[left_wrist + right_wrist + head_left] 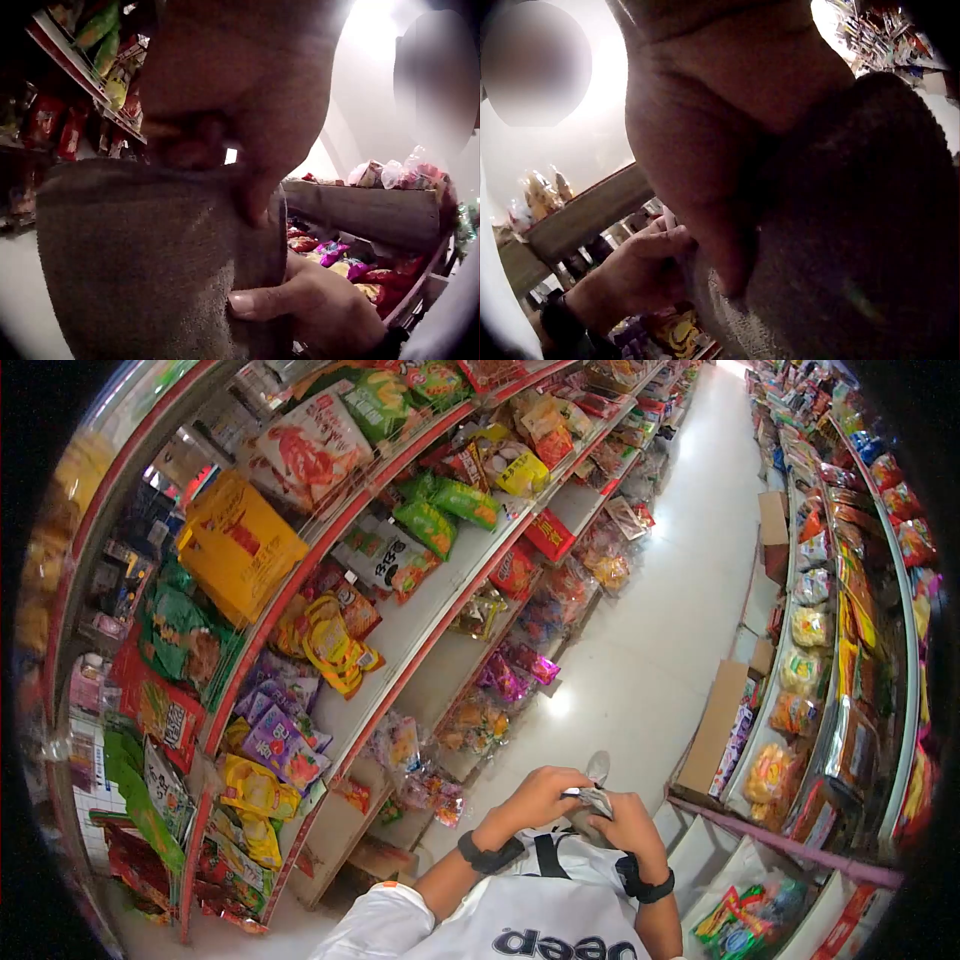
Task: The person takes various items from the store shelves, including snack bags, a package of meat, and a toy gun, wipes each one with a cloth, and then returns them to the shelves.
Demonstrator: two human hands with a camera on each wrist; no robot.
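Note:
In the head view, both hands meet before my white shirt, around a small greyish piece that matches the grey woven cloth point(142, 255) seen close up in the left wrist view. My left hand point(540, 797) pinches one side of it. From the other side, my right hand point(630, 828) grips it, its thumb point(259, 301) lying flat over the cloth's face in the left wrist view. The same cloth point(840, 225) fills much of the right wrist view, dark and in shadow, with the left hand point(634, 266) at its edge. Fingers behind the cloth are hidden.
Shelving with red edges point(430, 622) full of snack bags runs along the left. On the right are more shelves of packets and a cardboard box point(715, 730). A low white bin point(690, 870) stands near my right side. Pale tiled floor point(600, 680) stretches down the aisle.

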